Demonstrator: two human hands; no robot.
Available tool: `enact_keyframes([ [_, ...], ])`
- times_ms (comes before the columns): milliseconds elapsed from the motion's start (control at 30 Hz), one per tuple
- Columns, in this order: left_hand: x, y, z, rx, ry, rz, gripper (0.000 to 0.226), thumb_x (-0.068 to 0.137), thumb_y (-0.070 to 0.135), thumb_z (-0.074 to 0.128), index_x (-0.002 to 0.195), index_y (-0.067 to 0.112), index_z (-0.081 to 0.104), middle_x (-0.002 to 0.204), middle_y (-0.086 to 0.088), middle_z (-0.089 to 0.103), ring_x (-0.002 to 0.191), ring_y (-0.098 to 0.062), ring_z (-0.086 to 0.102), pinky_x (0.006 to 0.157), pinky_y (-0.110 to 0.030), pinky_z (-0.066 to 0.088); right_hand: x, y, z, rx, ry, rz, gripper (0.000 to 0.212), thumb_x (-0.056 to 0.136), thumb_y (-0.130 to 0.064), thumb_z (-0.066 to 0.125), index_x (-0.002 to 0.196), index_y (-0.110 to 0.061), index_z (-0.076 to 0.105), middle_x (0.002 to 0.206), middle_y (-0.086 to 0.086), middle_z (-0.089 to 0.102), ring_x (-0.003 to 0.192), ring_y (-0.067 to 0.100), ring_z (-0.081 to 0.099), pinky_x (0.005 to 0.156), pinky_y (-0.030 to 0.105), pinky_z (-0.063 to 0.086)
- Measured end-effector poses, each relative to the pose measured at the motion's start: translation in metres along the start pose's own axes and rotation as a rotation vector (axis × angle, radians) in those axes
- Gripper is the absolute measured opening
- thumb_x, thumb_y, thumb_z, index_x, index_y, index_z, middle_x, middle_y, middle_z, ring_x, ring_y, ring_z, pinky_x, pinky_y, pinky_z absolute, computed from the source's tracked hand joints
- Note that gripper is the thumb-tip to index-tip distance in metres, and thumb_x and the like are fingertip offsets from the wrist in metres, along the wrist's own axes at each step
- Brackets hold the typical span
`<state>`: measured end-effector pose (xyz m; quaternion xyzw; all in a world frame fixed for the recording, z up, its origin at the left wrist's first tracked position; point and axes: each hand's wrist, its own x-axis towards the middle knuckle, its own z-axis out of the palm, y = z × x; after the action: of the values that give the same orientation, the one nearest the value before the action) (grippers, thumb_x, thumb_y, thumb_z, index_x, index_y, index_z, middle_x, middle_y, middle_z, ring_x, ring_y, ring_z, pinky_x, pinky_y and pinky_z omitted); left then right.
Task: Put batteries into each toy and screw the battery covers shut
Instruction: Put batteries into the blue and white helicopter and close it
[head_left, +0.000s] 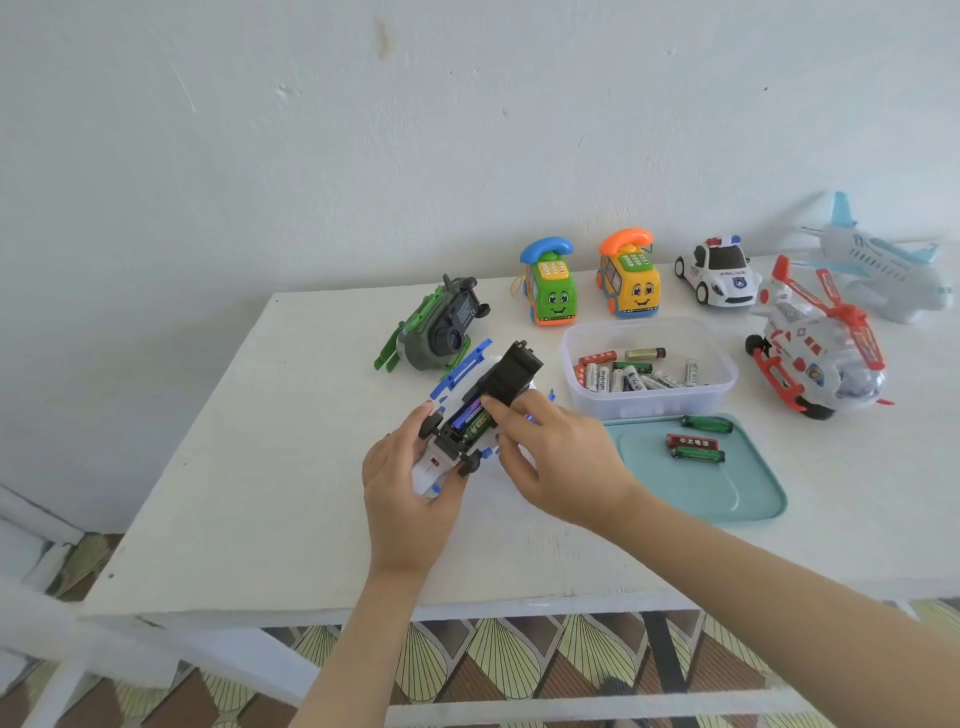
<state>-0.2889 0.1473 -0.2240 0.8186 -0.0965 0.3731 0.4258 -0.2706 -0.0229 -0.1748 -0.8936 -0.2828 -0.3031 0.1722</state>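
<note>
Left hand (410, 488) gripping upturned blue-white toy (470, 376), right hand (563, 460) touching batteries (474, 423)

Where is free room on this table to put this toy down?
The left part of the table, left of the green toy and the left hand, is bare. So is the near half of the tray. The back right, around the box and helicopter, is crowded.

The table (249, 493) had a matt, white-painted top, a little rough and scuffed. The box (649, 402) was clear glossy plastic, and the batteries (602, 376) in it had shiny printed wrappers. The tray (737, 499) was smooth teal plastic with a dull sheen. The white-and-blue toy (470, 371) was hard moulded plastic, its black underside (514, 371) matt. The wall (363, 130) looked chalky and matt.
</note>
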Motion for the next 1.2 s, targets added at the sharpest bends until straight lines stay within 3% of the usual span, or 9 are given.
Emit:
enact_keyframes([
  [100, -0.003, -0.002, 0.001, -0.001, -0.009, -0.013, 0.072, 0.069, 0.017, 0.08, 0.132, 0.024, 0.047, 0.119, 0.029, 0.051, 0.107, 0.018, 0.046, 0.097, -0.01, 0.035, -0.011, 0.001, 0.001, 0.169, 0.076, 0.097, 0.027, 0.087, -0.022, 0.046, 0.095, -0.014, 0.07, 0.08, -0.002, 0.06, 0.051, 0.013, 0.051, 0.041, 0.022, 0.037],
  [167, -0.003, -0.003, 0.001, -0.001, -0.009, -0.017, 0.072, 0.069, 0.017, 0.08, 0.133, 0.024, 0.047, 0.118, 0.029, 0.051, 0.108, 0.018, 0.045, 0.097, -0.008, 0.033, -0.012, 0.002, 0.001, 0.258, 0.129, 0.282, 0.02, 0.088, -0.027, 0.046, 0.091, -0.016, 0.063, 0.078, -0.007, 0.056, 0.053, 0.012, 0.05, 0.045, 0.029, 0.043],
  [300, -0.003, -0.005, 0.0, 0.0, -0.007, -0.002, 0.069, 0.072, 0.02, 0.08, 0.133, 0.021, 0.049, 0.117, 0.03, 0.052, 0.109, 0.016, 0.045, 0.098, -0.007, 0.033, 0.005, 0.004, -0.005, 0.498, 0.196, 0.639, 0.025, 0.091, -0.033, 0.056, 0.113, -0.024, 0.053, 0.091, -0.014, 0.058, 0.073, 0.008, 0.051, 0.063, 0.026, 0.044],
  [367, -0.003, -0.003, -0.001, 0.001, -0.01, -0.001, 0.064, 0.076, 0.03, 0.076, 0.133, 0.022, 0.048, 0.117, 0.032, 0.051, 0.109, 0.016, 0.045, 0.098, -0.008, 0.033, 0.017, 0.004, -0.009, 0.601, 0.226, 0.681, 0.025, 0.091, -0.032, 0.057, 0.115, -0.026, 0.055, 0.093, -0.017, 0.061, 0.08, 0.005, 0.054, 0.069, 0.03, 0.048],
  [500, -0.003, -0.006, -0.001, 0.016, -0.005, 0.003, 0.066, 0.074, 0.026, 0.079, 0.132, 0.019, 0.05, 0.118, 0.032, 0.051, 0.108, 0.015, 0.046, 0.098, -0.012, 0.035, 0.022, -0.004, -0.013, 0.563, 0.234, 0.513, 0.015, 0.092, -0.019, 0.057, 0.105, -0.023, 0.064, 0.086, -0.018, 0.062, 0.082, 0.008, 0.057, 0.069, 0.032, 0.051],
  [767, -0.001, -0.004, 0.0, 0.025, 0.01, 0.016, 0.071, 0.069, 0.015, 0.079, 0.132, 0.02, 0.047, 0.113, 0.03, 0.051, 0.102, 0.017, 0.048, 0.093, -0.032, 0.043, 0.01, -0.012, -0.004, 0.275, 0.115, 0.04, 0.026, 0.085, -0.028, 0.061, 0.104, -0.015, 0.071, 0.099, -0.002, 0.068, 0.09, 0.018, 0.06, 0.072, 0.029, 0.051],
  [900, -0.001, -0.004, 0.0, 0.026, 0.002, 0.03, 0.069, 0.07, 0.014, 0.078, 0.132, 0.02, 0.047, 0.114, 0.029, 0.051, 0.101, 0.004, 0.051, 0.09, -0.042, 0.046, 0.006, -0.009, -0.002, 0.28, 0.081, -0.005, 0.025, 0.089, -0.026, 0.056, 0.101, -0.014, 0.073, 0.101, 0.0, 0.067, 0.091, 0.017, 0.058, 0.071, 0.027, 0.05],
  [1100, 0.002, 0.002, -0.003, 0.018, -0.008, 0.033, 0.06, 0.076, 0.031, 0.066, 0.133, 0.021, 0.047, 0.115, 0.031, 0.05, 0.097, 0.008, 0.051, 0.091, -0.038, 0.046, 0.008, -0.014, -0.002, 0.265, 0.04, -0.039, 0.026, 0.09, -0.022, 0.052, 0.094, -0.009, 0.073, 0.101, 0.005, 0.065, 0.091, 0.021, 0.057, 0.075, 0.03, 0.046],
  [1200, 0.001, 0.002, -0.002, 0.027, -0.007, 0.004, 0.063, 0.076, 0.029, 0.074, 0.132, 0.021, 0.047, 0.113, 0.026, 0.054, 0.096, 0.007, 0.051, 0.091, -0.041, 0.047, 0.012, -0.015, -0.009, 0.262, 0.035, 0.035, 0.024, 0.09, -0.021, 0.047, 0.088, -0.009, 0.068, 0.087, 0.003, 0.059, 0.077, 0.02, 0.05, 0.068, 0.028, 0.04],
])
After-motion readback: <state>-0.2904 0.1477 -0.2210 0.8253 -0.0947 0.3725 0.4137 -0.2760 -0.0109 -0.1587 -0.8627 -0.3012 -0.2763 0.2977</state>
